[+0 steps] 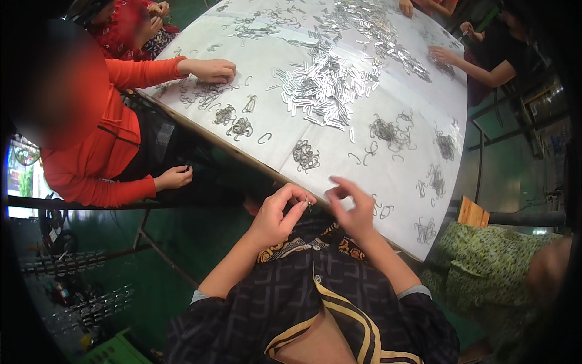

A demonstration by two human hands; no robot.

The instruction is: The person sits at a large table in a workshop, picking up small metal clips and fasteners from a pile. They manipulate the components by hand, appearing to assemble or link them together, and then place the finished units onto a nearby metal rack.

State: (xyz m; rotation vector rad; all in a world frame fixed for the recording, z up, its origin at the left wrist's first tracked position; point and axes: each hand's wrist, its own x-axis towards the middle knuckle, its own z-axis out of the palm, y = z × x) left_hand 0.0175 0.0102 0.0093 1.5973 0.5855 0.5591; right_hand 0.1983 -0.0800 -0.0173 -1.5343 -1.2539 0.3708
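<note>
Just off the table's near edge, my left hand (280, 215) is closed in a pinch. A small shiny metal piece, partly hidden, shows at its thumb and fingertips; its exact shape is too small to tell. To its right, my right hand (353, 209) is slightly blurred, its thumb and forefinger apart with nothing visible between them. On the table beyond my hands lies a bunch of bent wire hooks (305, 156). Farther back is a big pile of short silvery metal strips (321, 85). Several loose C-shaped wire hooks lie near my right hand.
The white-covered table (285, 130) holds more heaps of wire hooks (388, 130). At the left, a person in an orange-red top (100, 158) reaches over the table. Others work along the far edges. A person in patterned green (485, 261) is close on my right.
</note>
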